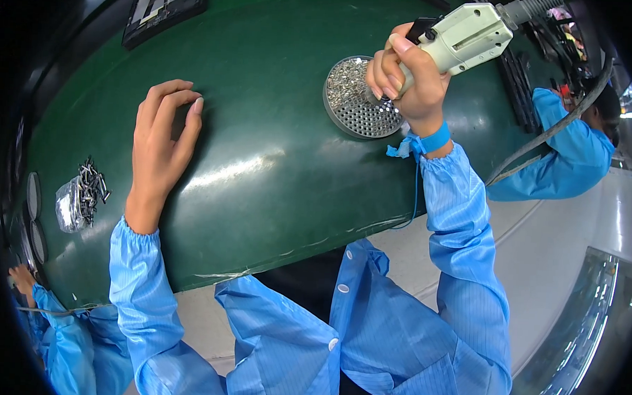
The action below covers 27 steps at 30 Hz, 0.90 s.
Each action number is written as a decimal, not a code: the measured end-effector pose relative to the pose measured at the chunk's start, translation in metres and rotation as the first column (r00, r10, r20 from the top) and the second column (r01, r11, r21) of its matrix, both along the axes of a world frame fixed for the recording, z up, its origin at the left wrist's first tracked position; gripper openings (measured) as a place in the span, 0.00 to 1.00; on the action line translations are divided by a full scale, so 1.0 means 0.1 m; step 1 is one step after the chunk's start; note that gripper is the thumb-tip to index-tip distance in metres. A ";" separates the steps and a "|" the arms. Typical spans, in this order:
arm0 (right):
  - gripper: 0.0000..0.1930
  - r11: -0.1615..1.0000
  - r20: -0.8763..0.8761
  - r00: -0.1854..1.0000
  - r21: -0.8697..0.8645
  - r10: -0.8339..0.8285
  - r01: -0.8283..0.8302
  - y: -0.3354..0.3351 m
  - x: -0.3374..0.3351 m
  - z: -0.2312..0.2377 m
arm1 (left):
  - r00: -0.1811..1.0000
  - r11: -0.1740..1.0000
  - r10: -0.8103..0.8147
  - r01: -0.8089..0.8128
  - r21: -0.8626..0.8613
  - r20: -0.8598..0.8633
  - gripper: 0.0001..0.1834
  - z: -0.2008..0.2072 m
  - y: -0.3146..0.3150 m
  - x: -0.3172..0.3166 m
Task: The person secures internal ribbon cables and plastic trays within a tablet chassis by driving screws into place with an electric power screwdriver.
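My right hand (pixel 418 76) is clenched around the pale handheld power tool (pixel 474 39), which lies at the upper right of the bench, its working end over the round metal dish (pixel 360 124) of small silvery screws; contact with them cannot be determined. My left hand (pixel 159 133) rests on the green work surface (pixel 263 105), fingers loosely curved, with nothing visible in their grasp. Noted at far left: dark screws (pixel 88 193) beside a clear plastic bag (pixel 68 206).
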State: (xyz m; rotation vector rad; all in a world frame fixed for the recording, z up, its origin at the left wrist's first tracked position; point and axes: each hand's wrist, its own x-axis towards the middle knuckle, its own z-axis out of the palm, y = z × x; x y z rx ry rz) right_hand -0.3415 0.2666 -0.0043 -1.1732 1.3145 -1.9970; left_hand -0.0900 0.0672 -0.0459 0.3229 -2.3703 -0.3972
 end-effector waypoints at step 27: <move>0.19 0.993 0.031 0.996 -0.095 0.080 -0.077 0.01 0.11 0.23 | 0.765 0.859 0.508 -0.423 -0.287 0.395 0.46 0.12 -0.86 1.97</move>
